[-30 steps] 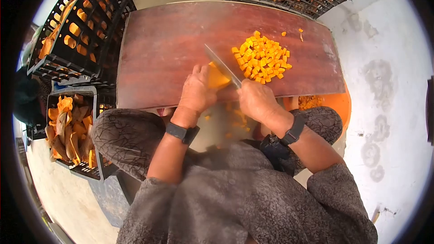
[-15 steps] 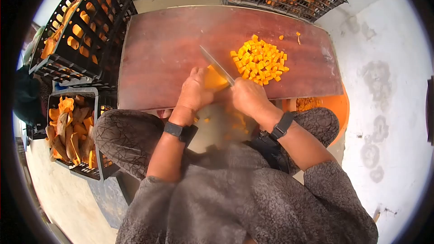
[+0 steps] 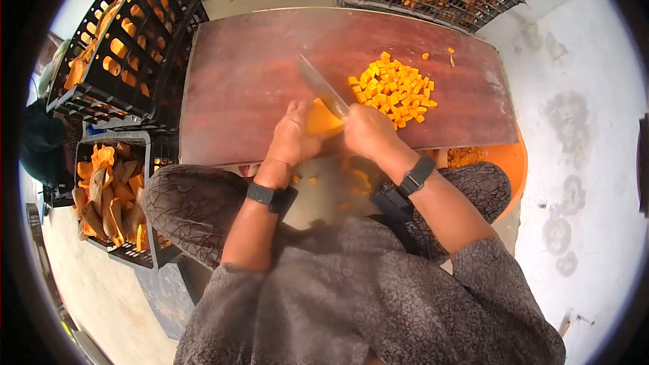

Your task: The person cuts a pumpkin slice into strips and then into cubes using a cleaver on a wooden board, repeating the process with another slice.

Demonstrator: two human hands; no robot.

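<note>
Steadying hand: left (image 3: 292, 136), fingers bunched against the orange chunk (image 3: 323, 120) at the table's (image 3: 236, 88) near edge, probably so it won't slip.
Knife (image 3: 323, 86): right hand (image 3: 370, 132) closed firmly round the handle, blade slanting along the chunk, seemingly for control.
Cubes (image 3: 393, 91): heaped right of the blade, likely out of its way.
Black crate (image 3: 111, 98): beside the table's left end, holding orange pieces, perhaps for easy reach.

Table (image 3: 257, 88) reddish brown; cubes (image 3: 395, 91) bright yellow-orange; knife blade (image 3: 320, 83) silvery grey; crates (image 3: 125, 61) black; basin (image 3: 517, 169) orange; shirt (image 3: 351, 290) mottled grey-brown; trousers (image 3: 193, 209) brown, black crackle-patterned; wristbands (image 3: 260, 194) black.
</note>
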